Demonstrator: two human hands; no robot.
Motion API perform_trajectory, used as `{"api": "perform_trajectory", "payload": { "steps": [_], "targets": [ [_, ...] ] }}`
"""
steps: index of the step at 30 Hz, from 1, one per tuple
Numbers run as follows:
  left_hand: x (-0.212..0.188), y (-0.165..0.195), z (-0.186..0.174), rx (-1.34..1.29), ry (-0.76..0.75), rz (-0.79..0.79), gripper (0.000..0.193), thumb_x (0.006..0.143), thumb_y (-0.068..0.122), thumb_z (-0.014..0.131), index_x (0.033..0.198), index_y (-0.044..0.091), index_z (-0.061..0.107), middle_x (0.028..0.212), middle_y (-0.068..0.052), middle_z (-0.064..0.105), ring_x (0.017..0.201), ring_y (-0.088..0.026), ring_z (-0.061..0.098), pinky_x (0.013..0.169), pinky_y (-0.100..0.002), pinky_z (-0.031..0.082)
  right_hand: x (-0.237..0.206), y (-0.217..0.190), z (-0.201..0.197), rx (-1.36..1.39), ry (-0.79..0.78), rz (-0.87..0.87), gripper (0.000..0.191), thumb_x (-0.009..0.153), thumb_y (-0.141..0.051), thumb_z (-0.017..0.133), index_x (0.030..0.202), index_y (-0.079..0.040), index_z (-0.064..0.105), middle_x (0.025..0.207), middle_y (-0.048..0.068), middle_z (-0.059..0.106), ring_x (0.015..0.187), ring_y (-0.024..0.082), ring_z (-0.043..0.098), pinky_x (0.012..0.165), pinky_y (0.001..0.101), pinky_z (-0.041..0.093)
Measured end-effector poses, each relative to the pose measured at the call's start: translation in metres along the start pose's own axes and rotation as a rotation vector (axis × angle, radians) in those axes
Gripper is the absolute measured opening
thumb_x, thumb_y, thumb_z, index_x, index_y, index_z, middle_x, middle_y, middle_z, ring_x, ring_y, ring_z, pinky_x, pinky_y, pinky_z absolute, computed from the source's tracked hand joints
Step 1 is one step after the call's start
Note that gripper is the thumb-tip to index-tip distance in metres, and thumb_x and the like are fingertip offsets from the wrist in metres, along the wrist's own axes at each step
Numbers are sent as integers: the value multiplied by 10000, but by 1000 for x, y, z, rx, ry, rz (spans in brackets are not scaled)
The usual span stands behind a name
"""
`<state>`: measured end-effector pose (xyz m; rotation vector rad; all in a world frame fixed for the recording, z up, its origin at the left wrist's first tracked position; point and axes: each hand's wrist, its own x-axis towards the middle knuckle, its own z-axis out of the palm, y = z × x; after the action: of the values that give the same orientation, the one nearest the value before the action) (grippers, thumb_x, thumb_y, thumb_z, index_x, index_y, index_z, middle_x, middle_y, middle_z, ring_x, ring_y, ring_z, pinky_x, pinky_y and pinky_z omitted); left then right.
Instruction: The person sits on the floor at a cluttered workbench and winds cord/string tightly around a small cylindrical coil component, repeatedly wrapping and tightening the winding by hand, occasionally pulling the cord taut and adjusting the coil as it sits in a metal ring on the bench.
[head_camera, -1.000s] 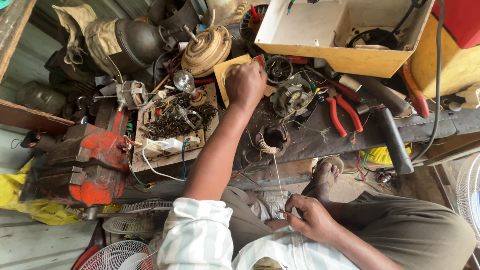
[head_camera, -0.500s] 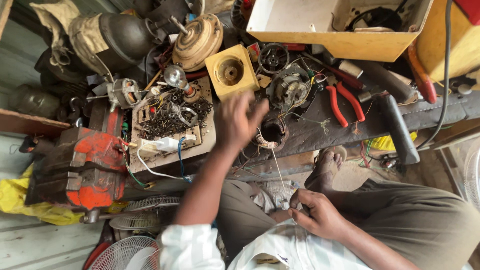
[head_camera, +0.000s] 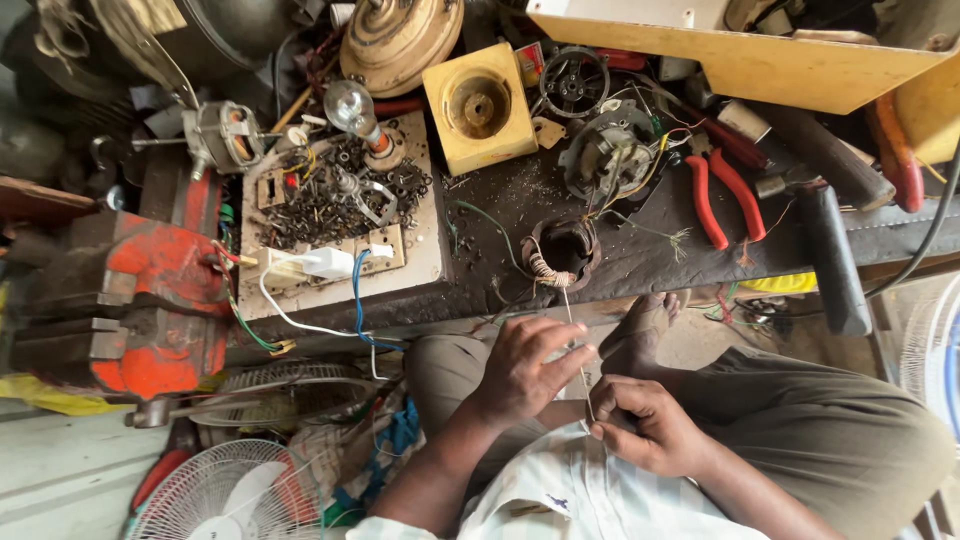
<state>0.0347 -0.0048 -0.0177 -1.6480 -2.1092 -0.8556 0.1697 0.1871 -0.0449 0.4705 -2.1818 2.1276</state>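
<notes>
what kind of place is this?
Most likely a small electrical repair workshop, probably for fans and motors. On the cluttered bench lie a wire-wound coil, a motor part and red-handled pliers; a white fan stands below.

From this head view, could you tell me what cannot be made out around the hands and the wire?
- What the right hand pinches: its own fingers hide it.
- How the thin wire joins the stator ring: too small.
- Left hand palm side: turned away.
- Yellow box contents: cut off by the top edge.
</notes>
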Motion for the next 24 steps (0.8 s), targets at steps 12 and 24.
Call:
{"api": "perform_trajectory", "payload": {
  "steps": [12, 24],
  "targets": [
    [16, 13, 11, -353, 15, -104, 258, 894, 183, 830, 1129, 110, 753, 1026, -31, 677, 1139, -264, 640, 959, -418, 495, -21, 12, -27, 548, 431, -68, 764, 894, -707, 665, 1129, 16, 593, 1042, 123, 575, 848, 182, 479, 786, 322, 386],
    [28, 21, 19, -429, 95, -225, 197, 886, 103, 761, 1077, 70, 723, 1038, -71, 679, 1114, -306, 634, 975, -438, 510, 41, -22, -9, 560, 318, -345, 699, 956, -709, 612, 1156, -40, 595, 948, 82, 584, 851, 222, 513, 815, 379, 444]
  ]
}}
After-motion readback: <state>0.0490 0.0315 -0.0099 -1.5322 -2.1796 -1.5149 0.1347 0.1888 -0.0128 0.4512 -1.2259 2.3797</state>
